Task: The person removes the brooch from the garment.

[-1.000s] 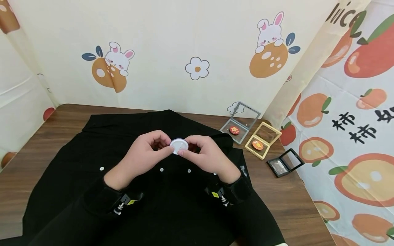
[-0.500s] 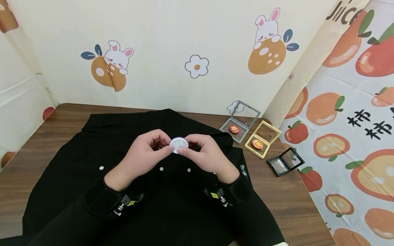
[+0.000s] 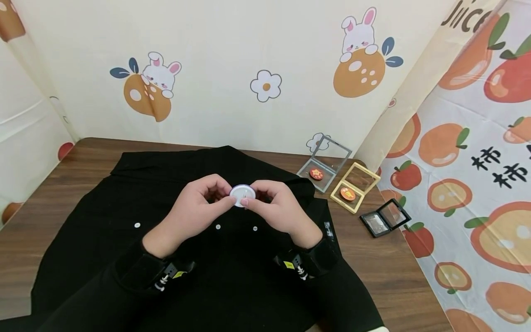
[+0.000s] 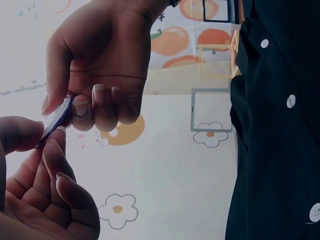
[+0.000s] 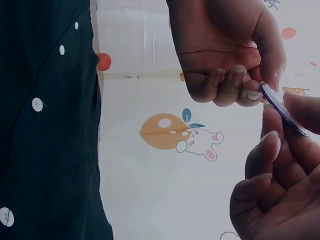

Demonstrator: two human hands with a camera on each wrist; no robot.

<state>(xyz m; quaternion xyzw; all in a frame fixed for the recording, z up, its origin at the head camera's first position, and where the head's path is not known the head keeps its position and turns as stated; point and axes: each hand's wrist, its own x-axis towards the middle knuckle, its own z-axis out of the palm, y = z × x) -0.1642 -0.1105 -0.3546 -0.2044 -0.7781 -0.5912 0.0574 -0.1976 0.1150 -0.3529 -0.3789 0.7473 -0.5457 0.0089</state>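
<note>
A round badge [image 3: 242, 195] with its white back facing up and a dark purple rim is held above a black shirt [image 3: 232, 272]. My left hand [image 3: 198, 207] pinches its left edge between thumb and fingers, while my right hand [image 3: 280, 213] pinches the right edge the same way. A small thin mark, perhaps a pin, shows on the white back. In the left wrist view the badge [image 4: 57, 117] appears tilted, nearly edge-on, with fingertips of both hands on it. The badge's front is hidden. White buttons [image 3: 218, 227] run across the shirt below.
At the right of the wooden table [image 3: 365, 258] stand three opened cases: a grey one [image 3: 327, 178] with a red badge, a yellow one [image 3: 356, 206] with an orange badge, and a black one [image 3: 375, 224]. Printed curtains [image 3: 215, 106] hang behind and at the right.
Both hands keep the badge in almost the same spot. The fruit-print curtain at the right has swung rightwards since the first frame.
</note>
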